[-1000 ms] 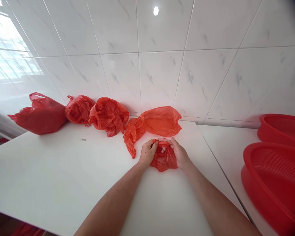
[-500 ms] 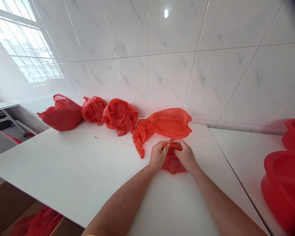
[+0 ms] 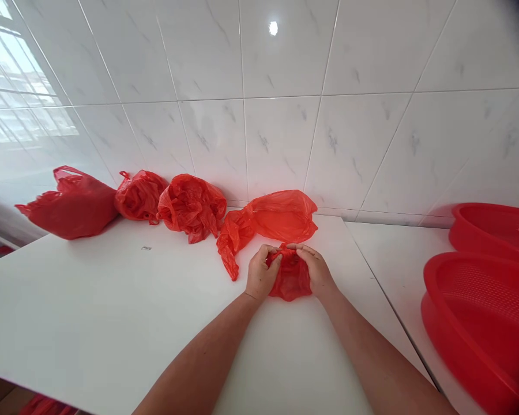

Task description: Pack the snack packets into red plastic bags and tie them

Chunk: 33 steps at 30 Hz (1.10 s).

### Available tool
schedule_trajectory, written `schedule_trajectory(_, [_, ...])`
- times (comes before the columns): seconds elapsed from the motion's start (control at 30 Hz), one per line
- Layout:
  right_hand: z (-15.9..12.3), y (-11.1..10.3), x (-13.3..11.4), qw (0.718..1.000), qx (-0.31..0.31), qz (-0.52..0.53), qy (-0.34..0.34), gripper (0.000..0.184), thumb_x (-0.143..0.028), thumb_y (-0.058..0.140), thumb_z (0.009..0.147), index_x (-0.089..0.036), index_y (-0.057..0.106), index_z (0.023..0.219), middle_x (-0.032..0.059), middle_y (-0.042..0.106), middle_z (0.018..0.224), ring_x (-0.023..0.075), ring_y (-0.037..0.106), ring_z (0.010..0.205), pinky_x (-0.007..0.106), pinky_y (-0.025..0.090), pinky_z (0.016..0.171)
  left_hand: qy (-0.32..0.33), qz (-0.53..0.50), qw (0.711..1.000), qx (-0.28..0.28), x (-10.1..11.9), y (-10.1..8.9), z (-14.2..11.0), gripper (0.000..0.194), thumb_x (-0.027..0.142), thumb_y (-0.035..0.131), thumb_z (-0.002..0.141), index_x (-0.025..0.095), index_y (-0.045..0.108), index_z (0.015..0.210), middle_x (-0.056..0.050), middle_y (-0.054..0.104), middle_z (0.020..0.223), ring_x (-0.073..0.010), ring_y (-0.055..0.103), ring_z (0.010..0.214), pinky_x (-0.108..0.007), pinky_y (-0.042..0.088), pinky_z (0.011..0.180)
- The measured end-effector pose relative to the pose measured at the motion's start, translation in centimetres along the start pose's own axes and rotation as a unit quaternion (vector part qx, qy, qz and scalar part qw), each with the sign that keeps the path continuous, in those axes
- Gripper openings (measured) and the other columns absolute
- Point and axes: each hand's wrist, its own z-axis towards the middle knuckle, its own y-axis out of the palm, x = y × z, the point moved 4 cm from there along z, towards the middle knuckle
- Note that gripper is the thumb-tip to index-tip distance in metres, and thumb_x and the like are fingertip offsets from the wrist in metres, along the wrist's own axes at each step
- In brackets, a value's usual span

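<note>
A small crumpled red plastic bag (image 3: 290,281) rests on the white table (image 3: 112,311) between my two hands. My left hand (image 3: 262,273) is closed on the bag's left side, its fingers pinching the top edge. My right hand (image 3: 313,268) grips the right side the same way, fingertips meeting the left hand's at the top. Just behind lies a larger puffed red bag (image 3: 281,216) with a loose tail hanging towards the left.
Three more red bags (image 3: 75,202) (image 3: 139,194) (image 3: 192,206) line the tiled wall at the back left. Two red mesh baskets (image 3: 480,311) (image 3: 493,227) sit at the right. The table's front edge runs along the lower left.
Both hands stay closed on the small bag, working its top edge with small finger movements. My head swung left and then back, shifting the view.
</note>
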Motion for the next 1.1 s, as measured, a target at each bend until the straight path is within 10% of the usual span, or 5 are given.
schedule_trajectory(0.27, [1.0, -2.4, -1.6, 0.995, 0.073, -0.033, -0.058, 0.022, -0.032, 0.065, 0.069, -0.023, 0.06, 0.088, 0.0, 0.061, 0.08, 0.0148, 0.056, 0.071, 0.03, 0.046, 0.069, 0.11, 0.062, 0.991, 0.05, 0.0, -1.7, 1.0, 0.009, 0.027, 0.053, 0.085, 0.021, 0.053, 0.078, -0.005, 0.061, 0.098, -0.0182, 0.057, 0.095, -0.034, 0.045, 0.086])
schedule_trajectory(0.57, [1.0, -8.0, -0.3, 0.901, 0.273, -0.337, -0.033, 0.023, -0.026, 0.045, 0.069, -0.023, 0.058, 0.088, 0.0047, 0.064, 0.087, 0.0195, 0.057, 0.075, 0.032, 0.04, 0.064, -0.06, 0.027, 0.985, 0.16, -3.5, -4.4, 1.9, 0.013, 0.032, 0.05, 0.085, 0.021, 0.054, 0.079, 0.0, 0.059, 0.081, -0.0139, 0.054, 0.076, -0.027, 0.044, 0.071])
schedule_trajectory(0.7, [1.2, -8.4, 0.5, 0.908, 0.249, -0.336, -0.025, 0.029, -0.028, 0.047, 0.067, -0.023, 0.061, 0.092, 0.0032, 0.064, 0.082, 0.0195, 0.056, 0.071, 0.032, 0.04, 0.063, -0.103, 0.022, 0.983, 0.153, -3.8, -4.3, 1.8, 0.016, 0.035, 0.049, 0.085, 0.021, 0.053, 0.08, 0.0, 0.056, 0.074, -0.0135, 0.052, 0.068, -0.027, 0.044, 0.065])
schedule_trajectory(0.83, [1.4, -7.9, 0.7, 0.923, 0.211, -0.319, -0.048, 0.045, -0.03, 0.045, 0.07, -0.024, 0.059, 0.113, 0.0057, 0.061, 0.106, 0.0206, 0.057, 0.093, 0.032, 0.043, 0.075, 0.005, 0.1, 0.986, 0.13, -2.2, -3.6, 1.6, 0.033, 0.032, 0.054, 0.083, 0.023, 0.051, 0.115, -0.01, 0.055, 0.119, -0.0221, 0.051, 0.113, -0.038, 0.042, 0.092])
schedule_trajectory(1.1, [0.2, -3.8, 1.1, 0.955, -0.06, -0.29, -0.031, 0.044, -0.054, 0.048, 0.079, -0.019, 0.049, 0.053, -0.0025, 0.046, 0.05, 0.0123, 0.041, 0.051, 0.026, 0.032, 0.051, 0.111, 0.162, 0.966, -0.168, -0.5, 1.2, -0.3, 0.076, 0.034, 0.076, 0.061, 0.024, 0.046, 0.13, -0.014, 0.039, 0.14, -0.0318, 0.042, 0.125, -0.047, 0.039, 0.099])
